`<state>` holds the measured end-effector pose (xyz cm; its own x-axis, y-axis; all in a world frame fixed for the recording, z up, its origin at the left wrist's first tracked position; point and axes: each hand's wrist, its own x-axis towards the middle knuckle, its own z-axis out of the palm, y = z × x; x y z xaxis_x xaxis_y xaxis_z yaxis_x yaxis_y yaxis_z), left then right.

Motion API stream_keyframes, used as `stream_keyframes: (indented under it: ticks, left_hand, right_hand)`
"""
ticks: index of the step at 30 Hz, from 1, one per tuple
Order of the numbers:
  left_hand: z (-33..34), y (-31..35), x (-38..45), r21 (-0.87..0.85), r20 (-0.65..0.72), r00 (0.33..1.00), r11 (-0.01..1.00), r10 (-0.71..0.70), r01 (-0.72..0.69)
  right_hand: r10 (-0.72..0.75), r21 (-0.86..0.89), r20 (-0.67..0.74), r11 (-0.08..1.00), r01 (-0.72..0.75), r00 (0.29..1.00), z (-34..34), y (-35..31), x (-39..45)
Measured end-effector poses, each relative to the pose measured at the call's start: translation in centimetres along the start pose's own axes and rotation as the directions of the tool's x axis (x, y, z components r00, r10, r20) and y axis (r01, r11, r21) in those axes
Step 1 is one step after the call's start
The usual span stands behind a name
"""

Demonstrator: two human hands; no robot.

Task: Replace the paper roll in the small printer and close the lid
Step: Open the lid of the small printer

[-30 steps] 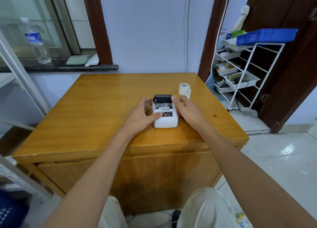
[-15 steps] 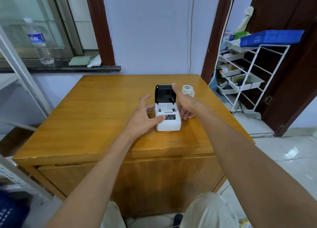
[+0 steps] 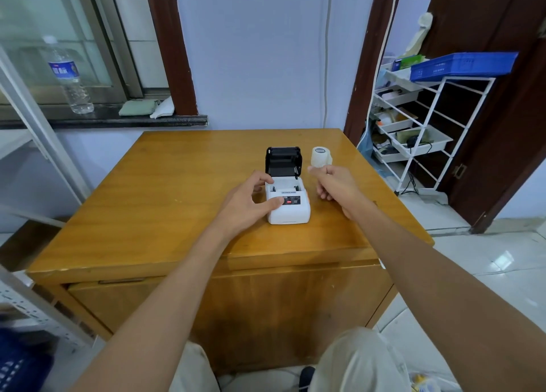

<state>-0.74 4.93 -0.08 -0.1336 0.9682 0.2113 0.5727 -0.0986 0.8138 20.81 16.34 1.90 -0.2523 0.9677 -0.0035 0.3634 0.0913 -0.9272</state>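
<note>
Resting near the middle of the wooden table [image 3: 177, 185], slightly toward its right half: the small white printer [image 3: 289, 207].
Printer orientation: its long axis runs from the near edge of the table toward the far wall, with the control panel at the near end and the hinge at the far end.
Lid [image 3: 283, 162]: black, swung fully open and stood upright at the far end, its inner face turned toward the person.
Paper bay: exposed behind the control panel; whether anything lies inside cannot be told.
Left hand [image 3: 251, 199]: laid against the left side of the printer; thumb pressed on the front left of the top panel, fingers curled over the rear left edge, so the body is clasped between them.
Right hand [image 3: 334, 185]: raised just right of the printer, not touching it; fingers loosely curled, thumb extended toward the roll.
Paper roll [image 3: 321, 156]: white, stood on end with its axis vertical, just right of the open lid. Whether the thumb tip touches it cannot be told.
</note>
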Motion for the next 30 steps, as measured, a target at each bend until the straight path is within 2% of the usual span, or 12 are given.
stream_keyframes:
  ticks: [3,5,7,11,17,20,25,28,30]
  left_hand:
    - [-0.1,0.3,-0.2,-0.006,-0.005,1.0,1.0,0.009,-0.009]
    - [-0.2,0.3,-0.3,-0.011,-0.002,1.0,1.0,0.023,-0.023]
    - [-0.2,0.2,-0.4,-0.021,0.003,1.0,0.999,0.028,-0.028]
    - [-0.1,-0.1,-0.2,-0.028,-0.005,1.0,0.999,0.025,-0.025]
    - [-0.1,-0.2,0.0,-0.026,-0.006,1.0,0.999,0.019,-0.019]
    - [-0.1,-0.2,0.0,-0.015,0.003,1.0,1.0,0.017,-0.017]
    - [0.0,-0.2,0.0,-0.02,0.005,1.0,1.0,0.016,-0.016]
    - [0.0,-0.2,-0.1,-0.023,0.005,1.0,1.0,0.018,-0.018]
    - [-0.1,-0.3,-0.1,-0.039,0.013,1.0,0.999,0.015,-0.014]
  right_hand:
    - [-0.13,-0.021,0.032,0.991,0.131,0.991,-0.1,-0.3,-0.6]
    - [-0.218,-0.134,0.073,0.965,0.226,0.973,0.1,-0.9,-0.4]
    - [-0.251,-0.219,0.197,0.931,0.292,0.948,0.3,-1.9,-0.2]
    - [-0.214,-0.477,0.333,0.802,0.359,0.918,0.3,-4.2,0.5]
    - [-0.104,-0.616,0.487,0.663,0.425,0.867,1.2,-6.2,1.4]
    - [-0.027,-0.658,0.503,0.637,0.402,0.864,1.3,-6.3,1.8]
    - [0.008,-0.728,0.478,0.563,0.391,0.879,2.0,-6.6,1.6]
    - [-0.05,-0.728,0.46,0.55,0.409,0.887,2.1,-6.6,1.1]
    - [-0.138,-0.762,0.421,0.482,0.432,0.896,2.2,-6.1,0.8]
